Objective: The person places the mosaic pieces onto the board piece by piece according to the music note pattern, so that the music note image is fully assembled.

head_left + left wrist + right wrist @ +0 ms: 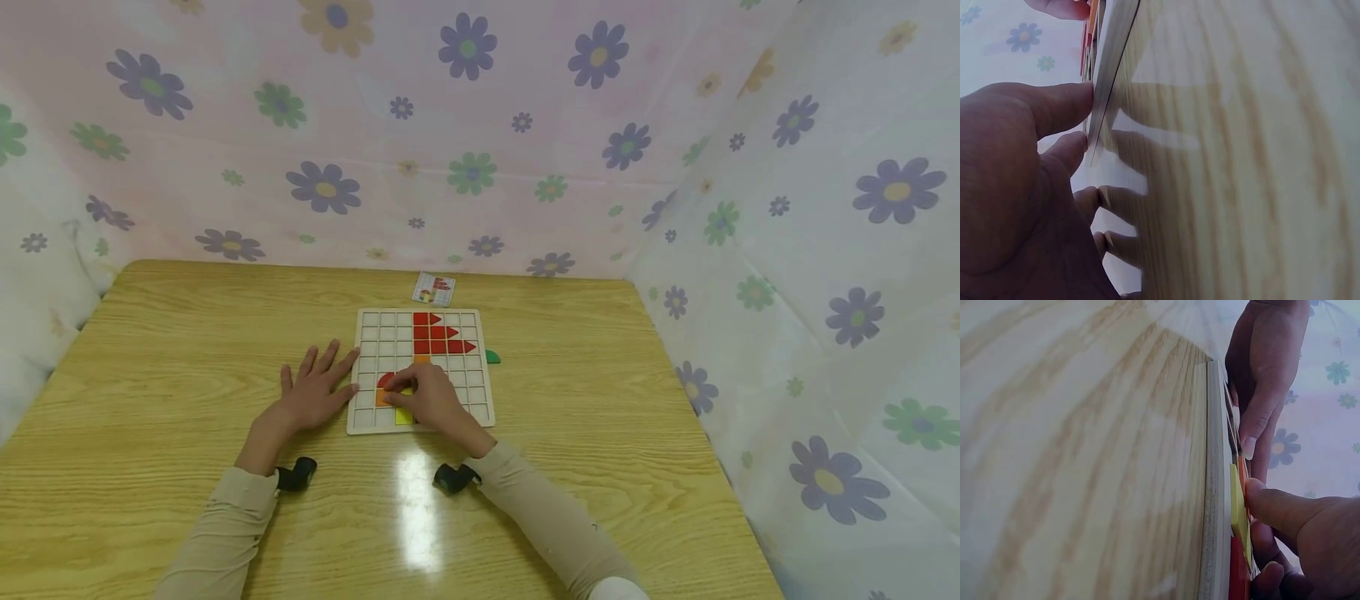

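Observation:
A pale wooden grid board point(367, 417) lies on the table, with red, orange and yellow tiles in its cells. My right hand point(435, 400) reaches over its lower left part, finger and thumb pinched together at an orange square tile point(382, 398). Just above that tile is a rounded red tile point(386, 379); a yellow tile point(403, 415) lies below and to the right. In the right wrist view the thumb touches the orange tile point(1242, 475). My left hand point(311, 396) lies with spread fingers, its thumb and index tip against the board's left edge. The right hand hides several cells.
A small printed card point(434, 289) with a coloured pattern lies behind the board. A green rounded piece point(492, 357) is at the board's right edge. Red rectangles and pointed tiles point(438, 333) form rows at the board's top. Flowered curtains point(472, 167) enclose the wooden table point(585, 400).

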A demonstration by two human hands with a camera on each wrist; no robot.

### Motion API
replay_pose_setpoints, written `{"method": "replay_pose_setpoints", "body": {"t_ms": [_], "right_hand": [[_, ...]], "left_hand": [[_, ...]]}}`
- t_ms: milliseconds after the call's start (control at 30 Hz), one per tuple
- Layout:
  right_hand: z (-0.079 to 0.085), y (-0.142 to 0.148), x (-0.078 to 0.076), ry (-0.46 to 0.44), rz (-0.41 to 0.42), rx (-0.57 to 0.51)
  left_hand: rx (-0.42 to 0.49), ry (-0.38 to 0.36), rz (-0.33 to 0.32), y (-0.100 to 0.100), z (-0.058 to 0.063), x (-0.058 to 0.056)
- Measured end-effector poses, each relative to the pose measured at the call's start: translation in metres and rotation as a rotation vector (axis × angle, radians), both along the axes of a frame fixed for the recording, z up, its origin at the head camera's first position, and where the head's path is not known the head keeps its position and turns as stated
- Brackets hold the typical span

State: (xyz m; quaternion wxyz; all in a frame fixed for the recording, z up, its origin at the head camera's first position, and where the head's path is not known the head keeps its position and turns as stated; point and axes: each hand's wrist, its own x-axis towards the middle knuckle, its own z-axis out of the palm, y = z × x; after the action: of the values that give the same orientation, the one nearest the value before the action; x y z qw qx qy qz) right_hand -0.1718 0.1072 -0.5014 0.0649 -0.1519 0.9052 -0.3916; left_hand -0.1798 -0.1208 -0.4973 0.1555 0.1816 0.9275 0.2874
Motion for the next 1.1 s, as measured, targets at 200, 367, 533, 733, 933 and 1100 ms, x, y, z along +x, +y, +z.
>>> {"method": "replay_pose_setpoints", "body": {"t_ms": [200, 367, 533, 733, 933, 1100], "right_hand": [[-0.001, 0.001, 0.0, 0.003, 0.012, -0.01], [-0.007, 0.009, -0.002, 0.034, 0.043, -0.125], [-0.007, 0.022, -0.005, 0.066, 0.075, -0.261], [-0.005, 0.049, -0.015, 0.101, 0.023, -0.31], [0.0, 0.085, -0.024, 0.206, -0.149, -0.293], [-0.001, 0.111, -0.026, 0.178, -0.344, -0.174]], "left_hand": [[-0.002, 0.002, 0.0, -0.001, -0.002, 0.0], [-0.002, -0.004, -0.001, -0.002, -0.003, -0.002], [-0.001, -0.013, 0.002, 0.0, -0.002, -0.002], [0.003, -0.013, 0.003, 0.0, -0.001, -0.001], [0.008, -0.005, 0.002, 0.0, 0.0, 0.001], [0.013, 0.001, 0.002, 0.0, 0.0, 0.002]]}}
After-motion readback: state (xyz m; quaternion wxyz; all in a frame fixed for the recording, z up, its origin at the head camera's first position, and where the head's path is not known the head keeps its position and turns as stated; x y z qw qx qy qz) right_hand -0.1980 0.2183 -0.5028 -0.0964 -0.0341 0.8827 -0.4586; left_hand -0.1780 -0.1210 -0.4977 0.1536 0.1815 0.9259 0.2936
